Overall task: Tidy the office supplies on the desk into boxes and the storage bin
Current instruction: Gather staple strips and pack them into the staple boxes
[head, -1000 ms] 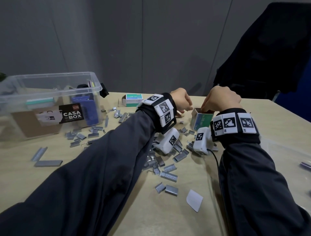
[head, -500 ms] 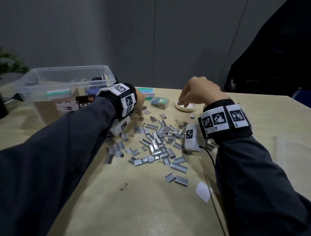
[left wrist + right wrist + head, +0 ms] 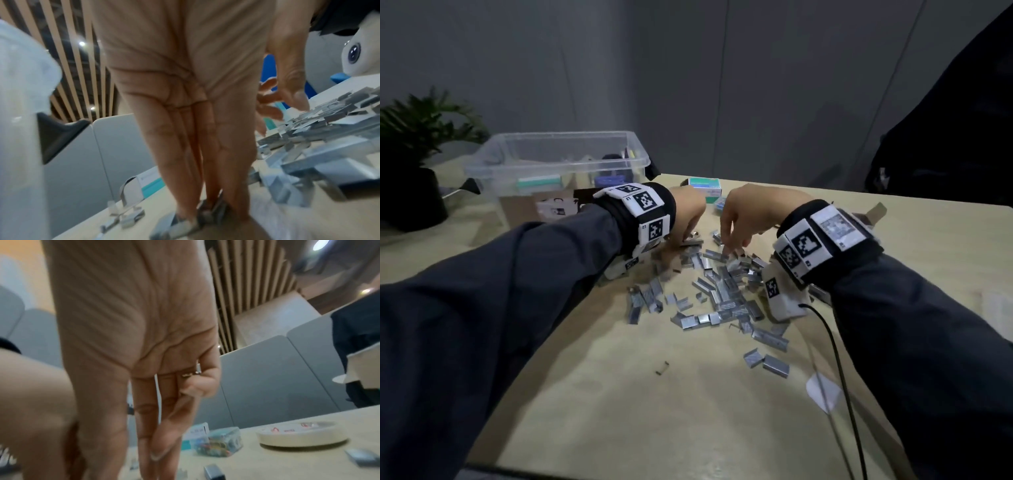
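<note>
- The staples (image 3: 722, 291) were short grey metal strips, many broken into small blocks, scattered in a loose heap across the middle of the pale wooden desk (image 3: 619, 394).
- A clear plastic bin (image 3: 558, 161) stood at the far left of the desk with several items already inside; a green-and-white box (image 3: 704, 185) and a small clear box of coloured clips (image 3: 218, 443) sat just beyond the heap, and a roll of tape (image 3: 298, 434) lay to the right.
- A potted plant (image 3: 417, 154) stood far left, and a white scrap of paper (image 3: 822, 390) lay near the desk's front edge; a few stray strips lay apart from the heap, toward the front.
- The left hand (image 3: 686, 212) reached down at the heap's far left edge, fingers (image 3: 185, 178) straight and together, tips pressing on a few strips.
- The right hand (image 3: 753, 212) hung over the heap's far side, fingers (image 3: 156, 426) extended downward to the strips, gripping nothing that could be seen.
</note>
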`<action>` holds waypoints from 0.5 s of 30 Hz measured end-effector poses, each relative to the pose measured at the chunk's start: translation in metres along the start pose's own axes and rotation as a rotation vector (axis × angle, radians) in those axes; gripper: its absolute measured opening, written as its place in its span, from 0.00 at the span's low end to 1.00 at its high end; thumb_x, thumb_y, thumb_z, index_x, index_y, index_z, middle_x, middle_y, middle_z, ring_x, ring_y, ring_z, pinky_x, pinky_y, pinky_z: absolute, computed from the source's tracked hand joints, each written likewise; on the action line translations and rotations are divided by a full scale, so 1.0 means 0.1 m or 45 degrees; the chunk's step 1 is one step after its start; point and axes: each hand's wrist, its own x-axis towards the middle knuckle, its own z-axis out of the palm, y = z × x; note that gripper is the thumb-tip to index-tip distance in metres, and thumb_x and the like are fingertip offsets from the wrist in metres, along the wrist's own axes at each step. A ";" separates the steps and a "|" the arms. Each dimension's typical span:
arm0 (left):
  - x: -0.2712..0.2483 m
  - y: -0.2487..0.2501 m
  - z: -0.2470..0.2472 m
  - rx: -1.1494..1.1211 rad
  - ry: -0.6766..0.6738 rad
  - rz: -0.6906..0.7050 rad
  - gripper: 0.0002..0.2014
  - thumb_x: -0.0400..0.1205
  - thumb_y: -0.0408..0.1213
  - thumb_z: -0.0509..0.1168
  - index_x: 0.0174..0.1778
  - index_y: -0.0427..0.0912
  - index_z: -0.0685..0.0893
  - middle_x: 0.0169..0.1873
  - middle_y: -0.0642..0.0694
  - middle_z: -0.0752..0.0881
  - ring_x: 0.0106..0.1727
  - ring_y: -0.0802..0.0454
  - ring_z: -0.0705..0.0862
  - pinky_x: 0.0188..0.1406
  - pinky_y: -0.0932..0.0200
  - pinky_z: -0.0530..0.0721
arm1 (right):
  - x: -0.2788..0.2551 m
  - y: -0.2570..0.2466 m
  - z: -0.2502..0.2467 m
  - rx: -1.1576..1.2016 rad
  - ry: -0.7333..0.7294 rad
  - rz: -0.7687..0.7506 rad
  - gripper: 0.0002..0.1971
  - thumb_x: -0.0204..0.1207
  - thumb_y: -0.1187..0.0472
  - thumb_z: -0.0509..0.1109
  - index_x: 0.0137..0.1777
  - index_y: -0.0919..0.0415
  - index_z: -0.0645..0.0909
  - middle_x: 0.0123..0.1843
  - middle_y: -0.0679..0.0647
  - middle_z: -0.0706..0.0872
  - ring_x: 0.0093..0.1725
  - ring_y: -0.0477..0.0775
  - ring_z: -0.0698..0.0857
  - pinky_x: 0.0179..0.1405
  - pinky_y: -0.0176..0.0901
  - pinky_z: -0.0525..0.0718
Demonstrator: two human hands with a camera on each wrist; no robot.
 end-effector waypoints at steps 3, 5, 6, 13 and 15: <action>-0.03 -0.09 0.05 -0.052 0.080 0.012 0.08 0.72 0.32 0.77 0.46 0.37 0.92 0.37 0.44 0.90 0.36 0.51 0.83 0.31 0.63 0.78 | 0.07 -0.06 0.04 -0.076 -0.077 0.000 0.15 0.68 0.48 0.82 0.48 0.57 0.90 0.38 0.47 0.92 0.44 0.46 0.91 0.31 0.34 0.75; -0.04 -0.12 0.08 -0.080 0.096 0.017 0.07 0.72 0.32 0.76 0.45 0.36 0.92 0.41 0.41 0.91 0.40 0.50 0.83 0.34 0.60 0.78 | 0.09 -0.10 0.06 -0.130 -0.133 -0.013 0.16 0.68 0.48 0.82 0.49 0.58 0.90 0.39 0.48 0.92 0.43 0.48 0.90 0.32 0.35 0.77; -0.04 -0.12 0.09 -0.096 0.103 0.017 0.07 0.73 0.33 0.76 0.45 0.36 0.92 0.40 0.41 0.90 0.40 0.49 0.82 0.32 0.60 0.77 | 0.09 -0.12 0.07 -0.159 -0.148 -0.020 0.16 0.68 0.49 0.82 0.50 0.59 0.90 0.39 0.48 0.91 0.42 0.48 0.90 0.32 0.35 0.77; -0.07 -0.29 0.10 -0.568 0.130 0.026 0.04 0.77 0.30 0.71 0.40 0.32 0.87 0.38 0.40 0.90 0.38 0.48 0.89 0.34 0.63 0.86 | 0.00 -0.11 0.04 -0.211 -0.191 0.005 0.15 0.71 0.49 0.79 0.45 0.62 0.90 0.37 0.48 0.92 0.36 0.44 0.86 0.33 0.35 0.77; -0.17 -0.39 0.04 -0.928 0.171 0.044 0.04 0.78 0.25 0.69 0.39 0.28 0.84 0.36 0.34 0.91 0.38 0.43 0.91 0.38 0.55 0.90 | -0.04 -0.01 0.00 -0.070 -0.152 0.009 0.13 0.71 0.50 0.79 0.44 0.61 0.89 0.35 0.47 0.92 0.40 0.45 0.90 0.36 0.37 0.79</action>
